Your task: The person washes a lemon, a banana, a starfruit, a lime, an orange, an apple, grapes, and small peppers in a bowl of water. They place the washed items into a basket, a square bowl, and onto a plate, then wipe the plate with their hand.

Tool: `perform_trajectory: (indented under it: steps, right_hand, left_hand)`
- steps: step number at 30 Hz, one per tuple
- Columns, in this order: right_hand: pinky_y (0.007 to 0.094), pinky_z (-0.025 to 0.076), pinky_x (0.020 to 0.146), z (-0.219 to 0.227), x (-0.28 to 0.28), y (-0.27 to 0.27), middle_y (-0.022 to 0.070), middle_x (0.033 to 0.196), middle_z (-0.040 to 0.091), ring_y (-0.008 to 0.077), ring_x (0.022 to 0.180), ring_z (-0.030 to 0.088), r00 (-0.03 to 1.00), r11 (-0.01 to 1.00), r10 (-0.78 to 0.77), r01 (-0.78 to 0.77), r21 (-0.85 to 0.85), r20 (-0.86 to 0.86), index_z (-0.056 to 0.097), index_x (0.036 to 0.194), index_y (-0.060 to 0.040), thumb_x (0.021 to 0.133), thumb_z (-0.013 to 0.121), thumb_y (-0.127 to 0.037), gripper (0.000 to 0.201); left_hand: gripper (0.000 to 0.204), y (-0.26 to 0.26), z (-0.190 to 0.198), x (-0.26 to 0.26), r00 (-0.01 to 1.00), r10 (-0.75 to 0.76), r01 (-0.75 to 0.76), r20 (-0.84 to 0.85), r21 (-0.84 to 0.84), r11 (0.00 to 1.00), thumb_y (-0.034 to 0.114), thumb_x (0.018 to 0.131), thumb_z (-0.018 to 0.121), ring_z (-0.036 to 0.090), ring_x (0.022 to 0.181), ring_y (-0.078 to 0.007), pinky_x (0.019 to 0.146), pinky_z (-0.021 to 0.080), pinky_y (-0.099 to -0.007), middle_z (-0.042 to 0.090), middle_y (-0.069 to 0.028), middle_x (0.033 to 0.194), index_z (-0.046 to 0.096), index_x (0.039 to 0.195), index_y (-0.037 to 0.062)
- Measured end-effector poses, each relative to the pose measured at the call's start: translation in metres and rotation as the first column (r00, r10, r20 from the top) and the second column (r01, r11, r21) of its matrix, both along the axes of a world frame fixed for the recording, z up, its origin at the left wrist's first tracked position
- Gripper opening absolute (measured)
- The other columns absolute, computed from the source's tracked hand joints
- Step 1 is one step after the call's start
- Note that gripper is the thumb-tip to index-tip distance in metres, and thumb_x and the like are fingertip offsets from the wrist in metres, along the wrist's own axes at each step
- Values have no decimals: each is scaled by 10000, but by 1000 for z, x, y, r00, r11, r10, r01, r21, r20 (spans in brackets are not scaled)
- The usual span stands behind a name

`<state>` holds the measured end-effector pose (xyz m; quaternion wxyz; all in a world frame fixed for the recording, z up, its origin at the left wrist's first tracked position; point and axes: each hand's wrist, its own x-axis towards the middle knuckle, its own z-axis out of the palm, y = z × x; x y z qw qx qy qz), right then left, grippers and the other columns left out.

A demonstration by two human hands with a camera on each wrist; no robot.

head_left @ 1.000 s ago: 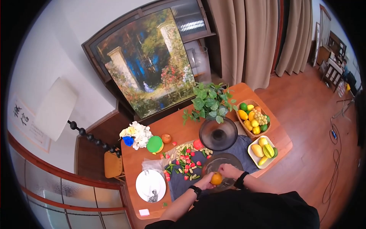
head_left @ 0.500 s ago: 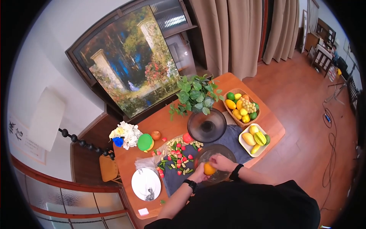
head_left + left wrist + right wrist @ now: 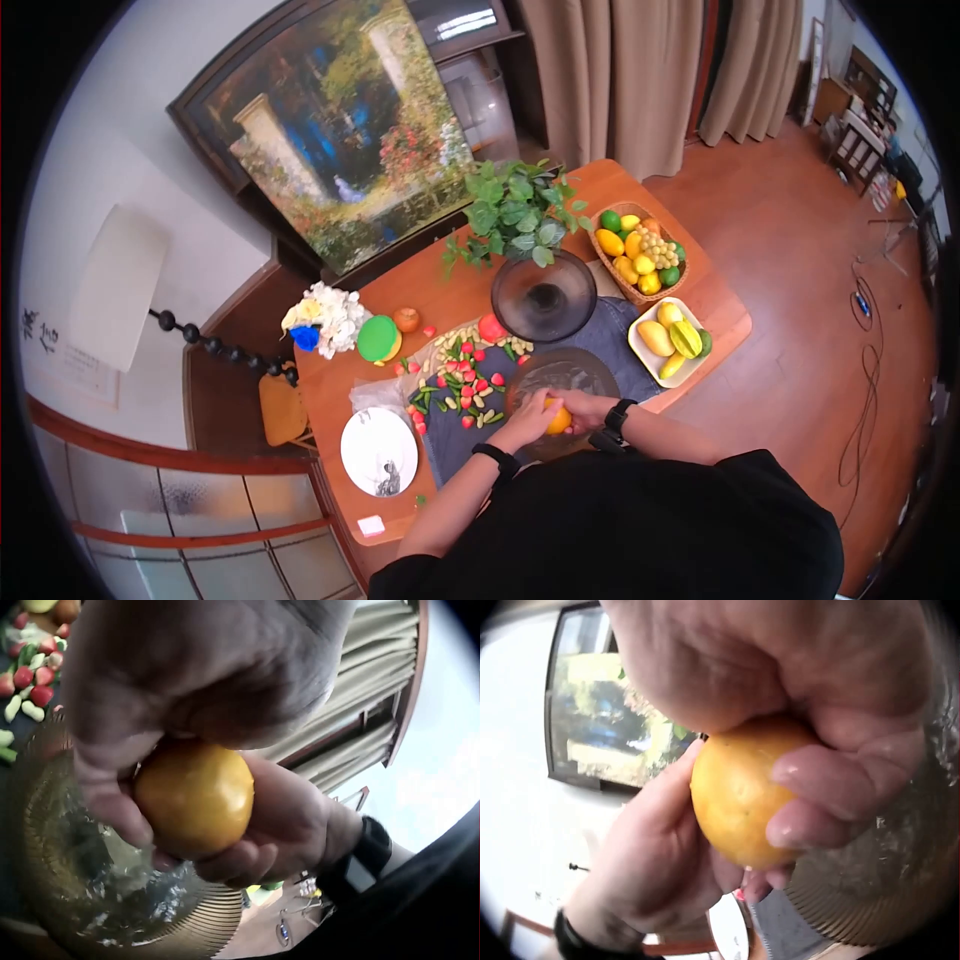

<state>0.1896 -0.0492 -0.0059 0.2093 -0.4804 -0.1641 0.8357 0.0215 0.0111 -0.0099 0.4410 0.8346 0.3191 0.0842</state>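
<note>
Both hands grip one round orange fruit (image 3: 559, 418) over the near side of a ribbed glass bowl (image 3: 590, 366) holding water. In the left wrist view my left hand (image 3: 187, 675) curls its fingers round the fruit (image 3: 196, 796) from above, and my right hand (image 3: 289, 817) holds its far side. In the right wrist view my right hand's (image 3: 832, 697) fingers bend round the wet-looking fruit (image 3: 744, 793), with the left hand (image 3: 656, 840) against its other side. Below the fruit, the bowl's ribbed wall (image 3: 214, 915) shows.
Strawberries, peanuts and green pods (image 3: 465, 380) lie on a dark cloth left of the bowl. A white plate (image 3: 365, 450) is farther left. Behind stands a dark glass stand (image 3: 515, 300) with a plant (image 3: 515, 205); right are a fruit basket (image 3: 606, 250) and a fruit tray (image 3: 690, 372).
The hands and fruit have shifted toward the bowl's near side. Both hands now close round the fruit, the right one lower than before. The head view has also shifted.
</note>
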Motion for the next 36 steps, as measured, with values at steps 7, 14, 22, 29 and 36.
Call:
perform_trajectory:
  steps: [7,14,22,29,36]
  right_hand:
    - [352,528,511,13,-6,-3,174,898,672,280,645,684,871,918,-225,40,394,436,568,1074,2,1024,316,-461,530]
    - [496,462,889,31,-12,-18,301,1048,627,474,1027,585,659,579,-401,-356,734,636,524,1178,10,1018,397,-331,398]
    - [404,538,673,24,-10,-10,194,944,665,342,764,664,744,644,-267,-336,688,613,522,1189,-7,1026,352,-446,499]
    - [258,492,463,17,2,-5,86,813,669,165,555,641,952,964,141,-195,181,273,610,1102,-57,986,261,-645,694]
    - [298,517,546,8,8,-3,108,817,683,161,619,668,769,822,-30,-345,453,639,634,1082,29,1008,448,-405,478]
  left_hand:
    - [515,-2,-33,8,961,278,-275,-2,-141,951,527,998,382,649,832,-381,708,533,-442,631,-180,1024,480,1201,63]
    - [561,6,-5,9,895,339,-279,-288,-957,-78,657,975,277,539,568,-177,483,444,-261,563,-55,795,509,1094,160]
    - [470,13,-3,-17,967,241,-108,-82,-990,96,576,1000,371,598,764,-172,631,499,-273,595,-47,1009,490,1205,170]
    - [504,-5,16,-39,969,205,67,135,-948,310,349,978,587,577,1022,-175,803,526,-323,517,-78,1271,384,1388,139]
    - [557,7,36,-99,901,423,-193,94,-787,586,334,952,631,604,1045,-186,714,570,-303,509,-119,1276,374,1363,60]
